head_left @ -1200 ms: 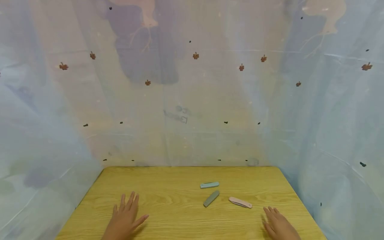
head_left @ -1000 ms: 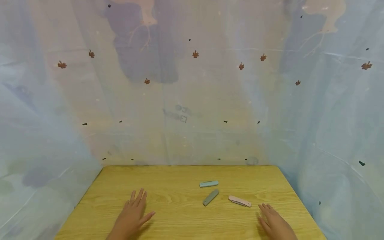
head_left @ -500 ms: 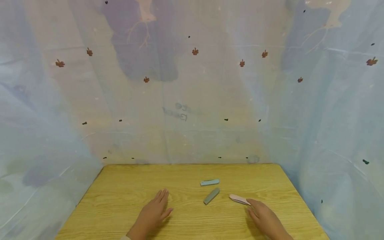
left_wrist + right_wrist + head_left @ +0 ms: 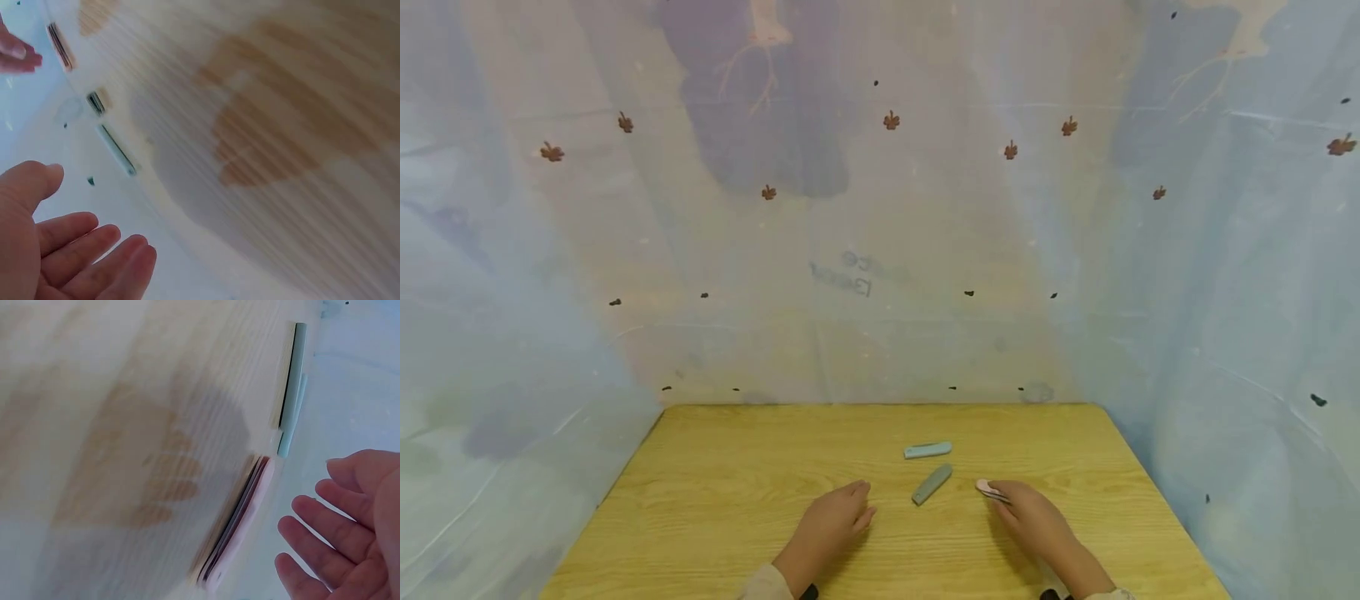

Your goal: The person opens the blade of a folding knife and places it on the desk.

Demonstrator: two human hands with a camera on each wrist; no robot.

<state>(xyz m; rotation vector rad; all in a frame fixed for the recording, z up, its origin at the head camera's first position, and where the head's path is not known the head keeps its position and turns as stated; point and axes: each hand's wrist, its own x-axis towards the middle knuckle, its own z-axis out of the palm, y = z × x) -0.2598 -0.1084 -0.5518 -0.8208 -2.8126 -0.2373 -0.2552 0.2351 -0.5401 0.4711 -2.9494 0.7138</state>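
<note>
Three folded pocket knives lie on the wooden table: a light blue knife (image 4: 928,451) at the back, a grey-green knife (image 4: 932,485) in front of it, and a pink knife (image 4: 983,485) to the right. My right hand (image 4: 1037,521) hovers over the pink knife and hides much of it in the head view. The right wrist view shows its fingers spread, apart from the pink knife (image 4: 240,519). Left of the grey-green knife is my left hand (image 4: 826,523), holding nothing, its fingers loosely bent and clear of all three knives in the left wrist view.
The wood-grain table (image 4: 722,475) reaches back to a hanging patterned sheet (image 4: 880,217), which also closes off both sides. Light sleeves (image 4: 767,583) show at the wrists.
Both hands have moved inward over the table, the left one rightward and the right one leftward until it covers part of the pink knife. The knives stay in place.
</note>
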